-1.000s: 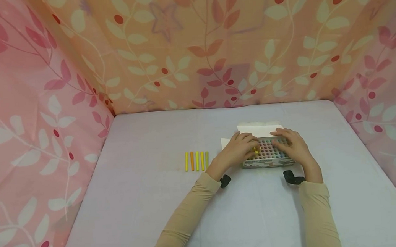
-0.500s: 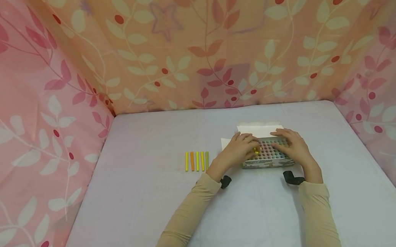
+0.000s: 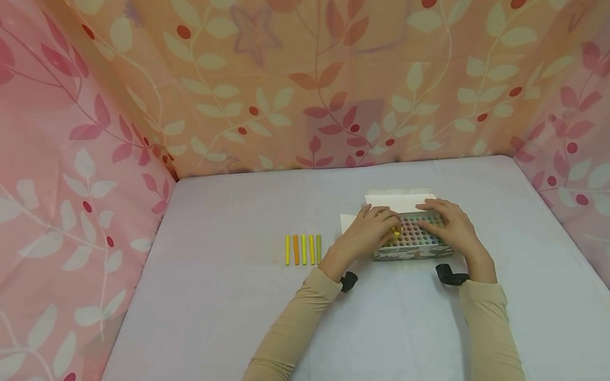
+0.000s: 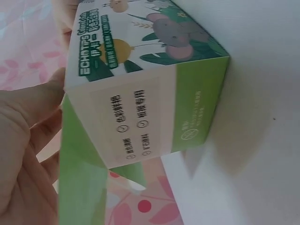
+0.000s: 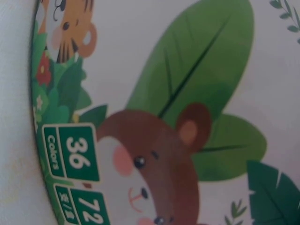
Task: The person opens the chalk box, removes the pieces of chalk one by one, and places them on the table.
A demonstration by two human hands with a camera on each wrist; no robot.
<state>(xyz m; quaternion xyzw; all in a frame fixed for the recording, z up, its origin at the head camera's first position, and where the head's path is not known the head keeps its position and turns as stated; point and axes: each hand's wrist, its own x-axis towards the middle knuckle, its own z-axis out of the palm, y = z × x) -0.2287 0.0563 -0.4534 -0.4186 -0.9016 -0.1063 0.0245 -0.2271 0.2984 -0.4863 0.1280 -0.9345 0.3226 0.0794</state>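
Note:
An open box [image 3: 414, 252] of coloured sticks stands on the table, its printed side filling the left wrist view [image 4: 140, 108]. My left hand [image 3: 367, 233] is at the box's left end, its fingertips pinching the tip of a yellow stick [image 3: 394, 230] that stands among the others. My right hand [image 3: 453, 227] rests on the box's right end with its fingers laid over the top. The right wrist view shows only the box front [image 5: 164, 117] with a bear, a tiger and "36 Colors". In the left wrist view, my left palm [image 4: 23, 154] lies beside the box.
Several sticks [image 3: 303, 249], yellow, orange and olive, lie side by side on the pale table [image 3: 228, 314] left of the box. The box's white flaps [image 3: 398, 199] stand open behind it. Floral curtains [image 3: 297, 73] close in the back and both sides.

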